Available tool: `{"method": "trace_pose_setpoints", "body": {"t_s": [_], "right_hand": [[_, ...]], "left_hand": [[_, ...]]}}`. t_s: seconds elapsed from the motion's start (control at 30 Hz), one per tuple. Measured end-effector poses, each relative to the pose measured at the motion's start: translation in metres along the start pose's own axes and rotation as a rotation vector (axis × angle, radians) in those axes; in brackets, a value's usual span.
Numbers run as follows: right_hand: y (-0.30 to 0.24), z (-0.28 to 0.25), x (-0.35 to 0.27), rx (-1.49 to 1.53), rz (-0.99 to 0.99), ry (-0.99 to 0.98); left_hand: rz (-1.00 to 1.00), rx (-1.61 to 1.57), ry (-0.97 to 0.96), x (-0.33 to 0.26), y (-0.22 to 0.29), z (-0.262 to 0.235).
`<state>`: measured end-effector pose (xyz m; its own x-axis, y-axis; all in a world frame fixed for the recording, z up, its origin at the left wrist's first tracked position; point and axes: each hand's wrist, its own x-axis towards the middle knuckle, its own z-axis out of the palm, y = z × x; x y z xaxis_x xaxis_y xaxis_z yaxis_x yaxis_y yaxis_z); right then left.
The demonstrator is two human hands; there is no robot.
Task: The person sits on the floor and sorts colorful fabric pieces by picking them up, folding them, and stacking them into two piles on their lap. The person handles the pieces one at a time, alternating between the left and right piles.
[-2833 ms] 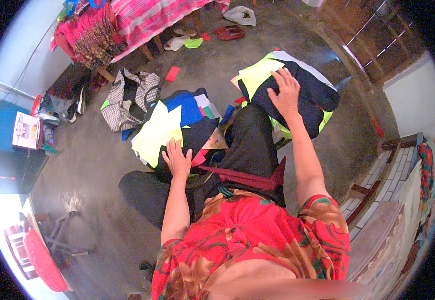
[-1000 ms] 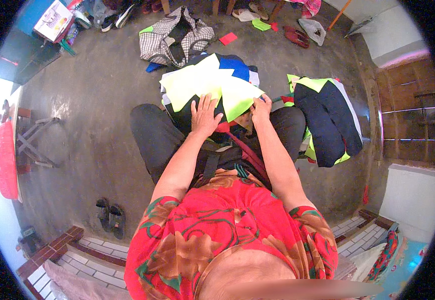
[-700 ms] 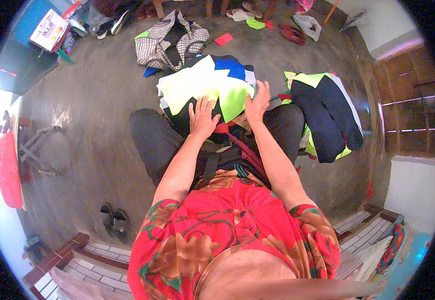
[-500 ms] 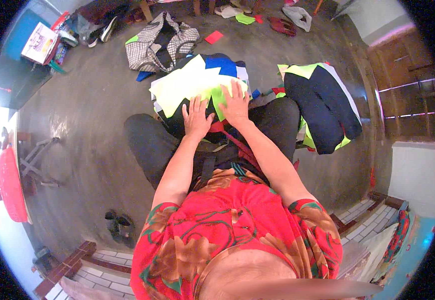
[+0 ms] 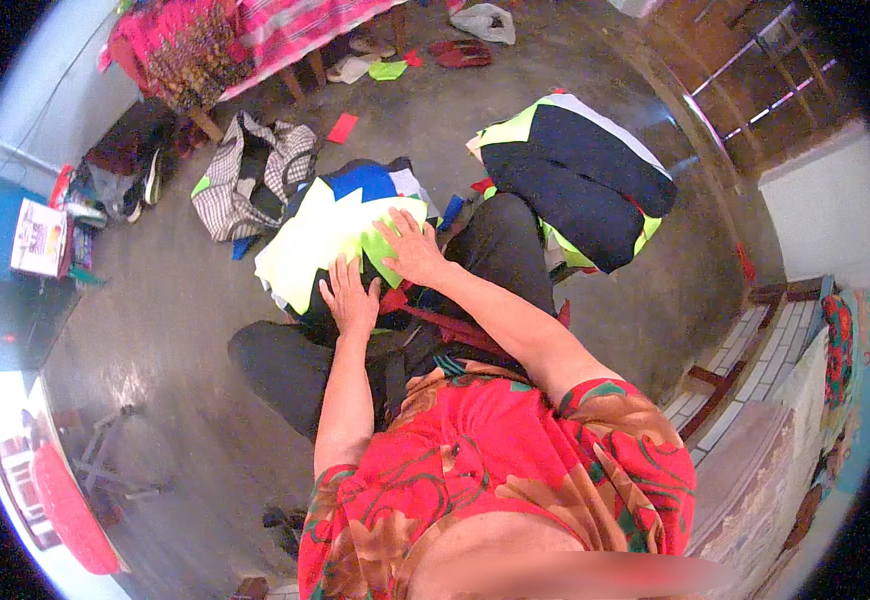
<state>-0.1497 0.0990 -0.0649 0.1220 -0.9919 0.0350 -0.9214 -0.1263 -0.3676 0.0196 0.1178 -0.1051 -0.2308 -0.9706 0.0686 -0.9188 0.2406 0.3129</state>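
Note:
In front of my knees lies a pile of cloth pieces (image 5: 317,228), bright yellow-green on top with blue, dark and white fabric at its far edge. My left hand (image 5: 351,296) rests on the near edge of the pile, fingers spread. Farther right, my right hand (image 5: 412,247) lies flat on the yellow-green cloth, its fingers apart. Neither hand grips anything. Red cloth (image 5: 393,301) shows just below the hands. To the right sits a second bundle of dark folded cloth (image 5: 580,175) with yellow-green and white edges.
A black-and-white checked bag (image 5: 230,195) slumps on the floor beyond the pile, near a red scrap (image 5: 342,127). A table with a pink cloth (image 5: 300,35) stands at the far side. Shoes (image 5: 152,185) lie far left. A red chair (image 5: 73,510) is at the lower left.
The view has turned, so the pile and the bundle appear farther left, and the pink-covered table has come into sight. Both hands stay on the cloth pile, fingers spread.

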Motion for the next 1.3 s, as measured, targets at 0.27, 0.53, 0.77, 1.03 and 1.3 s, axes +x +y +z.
{"method": "trace_pose_setpoints", "body": {"t_s": [0.27,0.53,0.77,1.03,1.3], "right_hand": [[0.039,-0.114,-0.018,0.084,-0.108,0.55],[0.171,-0.17,-0.052,-0.315,0.307,0.615],[0.191,-0.164,-0.055,-0.265,0.366,0.7],[0.182,-0.181,-0.055,-0.044,0.387,0.909],[0.09,-0.16,-0.052,0.246,0.134,0.926]], "left_hand": [[0.01,0.007,0.004,-0.001,-0.008,0.007],[0.011,-0.002,0.001,-0.001,0.0,-0.001],[0.014,-0.003,-0.016,0.0,0.001,-0.005],[0.016,0.022,-0.001,0.0,-0.001,0.001],[0.015,-0.026,-0.01,0.0,-0.001,0.001]]}}
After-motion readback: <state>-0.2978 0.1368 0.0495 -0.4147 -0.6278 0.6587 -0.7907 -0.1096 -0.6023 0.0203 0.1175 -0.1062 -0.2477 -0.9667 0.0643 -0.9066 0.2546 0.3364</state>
